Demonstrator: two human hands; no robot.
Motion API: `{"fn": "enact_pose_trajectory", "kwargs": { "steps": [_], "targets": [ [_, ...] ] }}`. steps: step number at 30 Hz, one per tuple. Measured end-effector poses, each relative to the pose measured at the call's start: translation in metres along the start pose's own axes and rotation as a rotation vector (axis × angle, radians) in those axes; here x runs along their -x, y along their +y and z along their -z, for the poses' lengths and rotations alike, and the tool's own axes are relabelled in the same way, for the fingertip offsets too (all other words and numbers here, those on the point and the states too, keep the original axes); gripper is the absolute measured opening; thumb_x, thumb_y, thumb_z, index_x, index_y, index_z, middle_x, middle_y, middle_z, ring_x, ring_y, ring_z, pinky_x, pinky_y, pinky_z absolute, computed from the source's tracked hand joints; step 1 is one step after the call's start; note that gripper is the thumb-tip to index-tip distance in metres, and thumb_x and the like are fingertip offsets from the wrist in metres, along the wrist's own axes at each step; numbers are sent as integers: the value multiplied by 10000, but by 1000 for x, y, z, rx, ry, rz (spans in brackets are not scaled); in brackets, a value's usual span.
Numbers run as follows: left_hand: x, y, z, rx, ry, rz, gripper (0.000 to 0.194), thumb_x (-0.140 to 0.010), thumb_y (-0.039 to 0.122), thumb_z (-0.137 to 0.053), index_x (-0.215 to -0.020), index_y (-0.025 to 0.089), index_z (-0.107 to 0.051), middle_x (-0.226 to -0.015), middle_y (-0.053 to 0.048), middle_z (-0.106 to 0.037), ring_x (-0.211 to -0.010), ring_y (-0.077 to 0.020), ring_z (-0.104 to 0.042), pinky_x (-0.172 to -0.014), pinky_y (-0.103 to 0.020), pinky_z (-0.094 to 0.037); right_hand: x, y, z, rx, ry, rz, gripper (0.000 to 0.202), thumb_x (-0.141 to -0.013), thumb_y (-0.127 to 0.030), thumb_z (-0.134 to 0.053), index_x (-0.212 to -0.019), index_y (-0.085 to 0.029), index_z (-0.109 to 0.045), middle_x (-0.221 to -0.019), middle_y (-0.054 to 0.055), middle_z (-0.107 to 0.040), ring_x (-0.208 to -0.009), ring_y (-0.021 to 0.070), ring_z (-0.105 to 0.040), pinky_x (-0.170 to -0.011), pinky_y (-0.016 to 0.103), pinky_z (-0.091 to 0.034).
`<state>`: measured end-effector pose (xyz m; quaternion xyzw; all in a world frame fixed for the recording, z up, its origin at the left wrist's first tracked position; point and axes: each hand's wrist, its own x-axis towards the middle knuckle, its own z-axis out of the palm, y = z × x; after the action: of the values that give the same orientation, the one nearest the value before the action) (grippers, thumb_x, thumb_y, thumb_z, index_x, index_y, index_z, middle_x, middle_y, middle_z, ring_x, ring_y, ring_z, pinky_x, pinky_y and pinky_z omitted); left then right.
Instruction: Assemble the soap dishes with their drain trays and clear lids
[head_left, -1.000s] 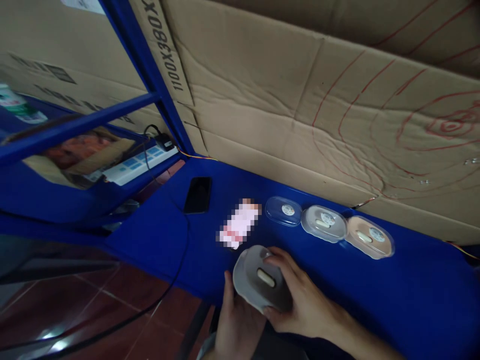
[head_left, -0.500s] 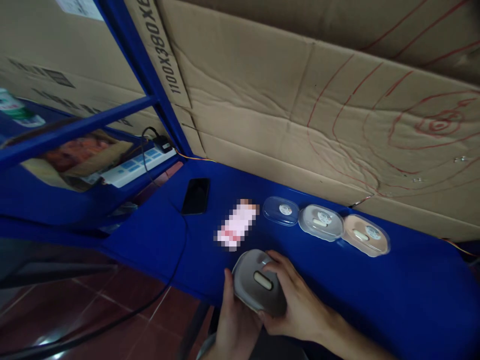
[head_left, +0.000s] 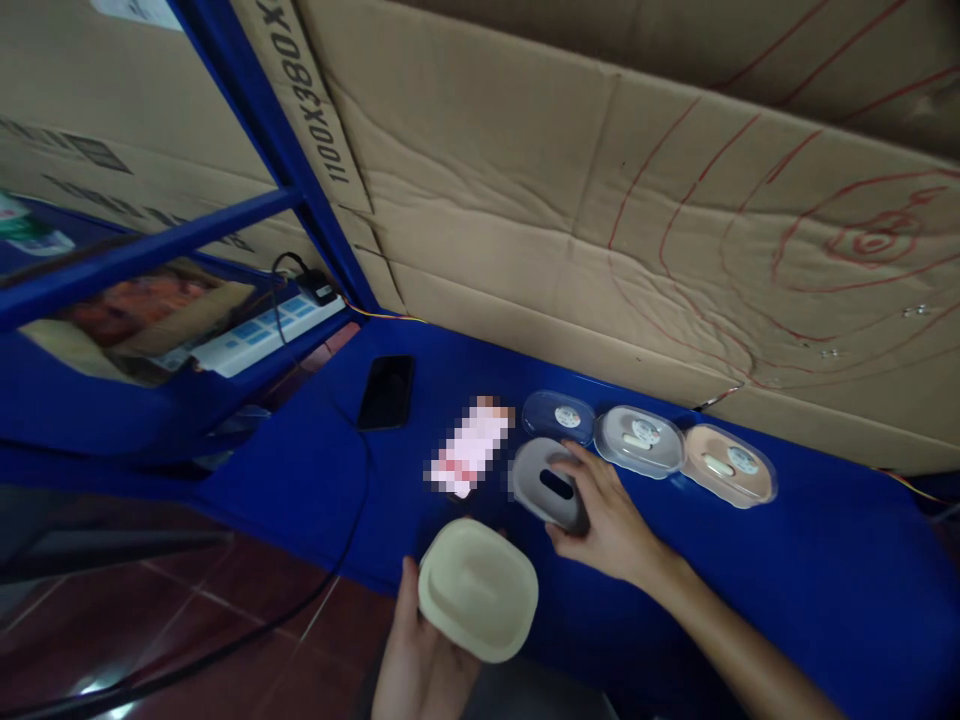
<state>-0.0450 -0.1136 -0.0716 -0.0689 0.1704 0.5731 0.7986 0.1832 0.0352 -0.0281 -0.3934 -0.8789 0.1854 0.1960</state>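
Where the cream tub (head_left: 478, 590) is held: in the left hand (head_left: 426, 665), near the front edge of the blue worktop (head_left: 300, 485), with its broad, rounded face turned up.
Left grip: partly curled, with the thumb laid along one side of the tub and the fingers mostly hidden beneath it.
Grey lid (head_left: 534, 482): held in the right hand (head_left: 611, 525), apart from the tub and beyond it; a dark oval slot is seen in its middle.
Right grip: opened to the lid's width, which is pinched between thumb and fingers at opposite edges; whether the worktop is touched by it cannot be told.
Clear case (head_left: 556, 415): laid just beyond the grey lid, marked with a round label.
Grey container (head_left: 640, 442) and peach container (head_left: 729, 465): lined up to its right, each topped with a pale oval piece and a label.
Black phone (head_left: 385, 392): laid flat, left of a pixelated pinkish rectangle (head_left: 472, 447).
Cardboard (head_left: 480, 200): stood behind the row, marked with red curved lines.
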Motion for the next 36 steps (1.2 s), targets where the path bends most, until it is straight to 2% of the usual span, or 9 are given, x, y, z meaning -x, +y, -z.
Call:
{"fn": "enact_pose_trajectory", "kwargs": {
  "steps": [5, 10, 13, 18, 22, 26, 31, 33, 36],
  "targets": [
    [18, 6, 2, -76, 9, -33, 666, -986, 687, -332, -1489, 296, -525, -1565, -121, -504, -1483, -367, -421, -1275, -581, -181, -16, 11, -3, 60, -41, 56, 625, -857, -343, -718, -1429, -193, -518, -1625, 184, -382, -1504, 383, -343, -1185, 607, -341],
    [6, -9, -10, -156, 67, -66, 626, -1000, 651, -360, -1397, 256, -639, -1490, -127, -592, -1442, -359, -485, -1282, -563, -192, 26, -38, -10, 105, -140, 227, 809, -932, -632, -630, -1589, -248, -355, -1676, 121, -325, -1532, 358, -304, -1206, 594, -333],
    [0, -15, -19, -205, 163, -94, 596, -987, 662, -413, -1334, 271, -700, -1451, -100, -648, -1466, -336, -463, -1289, -526, -209, 52, -58, -22, 110, -196, 303, 702, -973, -560, -614, -1572, -269, -392, -1635, 65, -421, -1505, 298, -371, -1203, 489, -385],
    [-4, -12, -42, -440, 499, -417, 497, -927, 425, -687, -1413, 384, -595, -1497, -10, -629, -1509, -279, -407, -1303, -480, -196, 59, -45, -36, 152, -148, 266, 486, -1017, -398, -578, -1471, -230, -527, -1537, 66, -549, -1441, 263, -470, -1252, 505, -311],
    [-4, -6, -46, -616, 597, -674, 392, -875, 451, -736, -1240, 313, -701, -1500, -28, -609, -1506, -306, -396, -1306, -498, -169, 56, -36, -33, 238, -177, 331, 579, -1030, -431, -587, -1548, -219, -441, -1589, 84, -489, -1488, 254, -419, -1259, 487, -311],
    [-8, -9, -29, -645, 553, -740, 287, -789, 427, -804, -1033, 287, -750, -1467, -29, -609, -1427, -368, -473, -1263, -562, -259, 49, -14, 4, 234, -111, 360, 717, -978, -588, -604, -1575, -245, -403, -1588, 103, -486, -1505, 267, -398, -1247, 493, -338],
    [-23, -19, -28, -669, 241, -703, 151, -807, 333, -781, -941, 265, -775, -1208, -48, -713, -1241, -297, -579, -1056, -347, -496, 7, 66, 77, 273, -51, -91, 981, -876, -500, -764, -1651, -293, -200, -1710, 141, -212, -1573, 384, -199, -1239, 657, -228],
    [-34, -27, -37, -616, 91, -546, 149, -798, 315, -789, -926, 238, -786, -1081, -74, -743, -1110, -286, -634, -929, -322, -543, -13, 96, 93, 254, -129, -148, 1060, -787, -444, -839, -1643, -264, -241, -1654, 167, -339, -1509, 419, -343, -1204, 663, -292],
    [-55, -41, -51, -578, 24, -354, 177, -808, 290, -788, -964, 208, -787, -1035, -108, -764, -1000, -304, -682, -870, -391, -560, -28, 112, 104, 223, -200, -152, 961, -754, -383, -838, -1584, -200, -390, -1492, 177, -546, -1345, 403, -553, -1112, 580, -449]
  ]
}}
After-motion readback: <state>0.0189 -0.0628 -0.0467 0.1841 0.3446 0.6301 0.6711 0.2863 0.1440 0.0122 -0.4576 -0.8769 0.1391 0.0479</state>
